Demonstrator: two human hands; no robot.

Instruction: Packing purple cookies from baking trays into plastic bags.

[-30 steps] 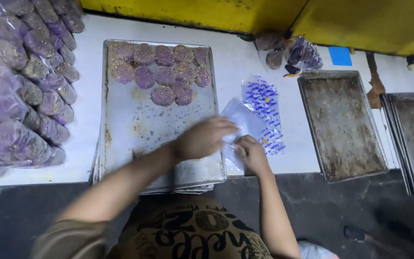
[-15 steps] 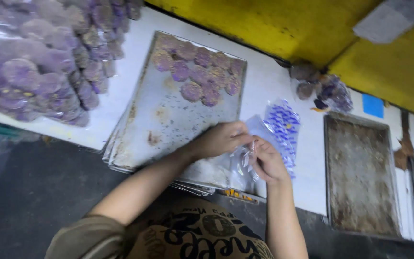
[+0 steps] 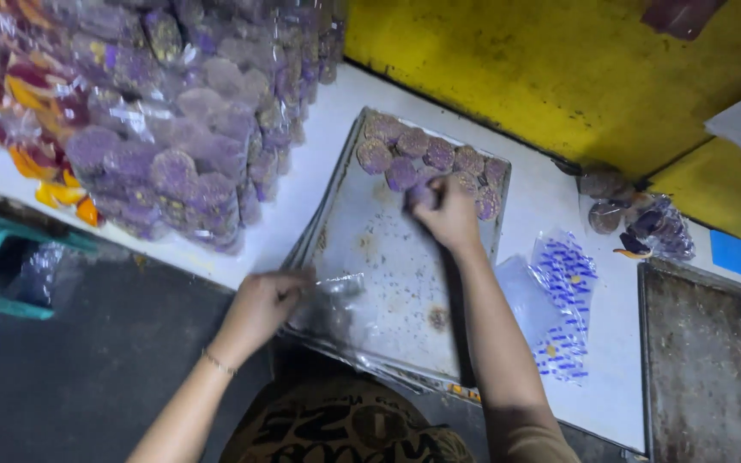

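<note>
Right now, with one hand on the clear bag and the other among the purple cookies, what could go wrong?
The stack of trays juts past the table edge, so leaning on it might tip it. The right hand reaches into tightly packed purple cookies; neighbours could crumble or get knocked. The left hand grips the clear bag only at one end, so it might sag shut.

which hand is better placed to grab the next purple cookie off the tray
Right. The right hand is already on the purple cookies at the tray's far end; the left hand holds a clear bag at the near edge.
</note>
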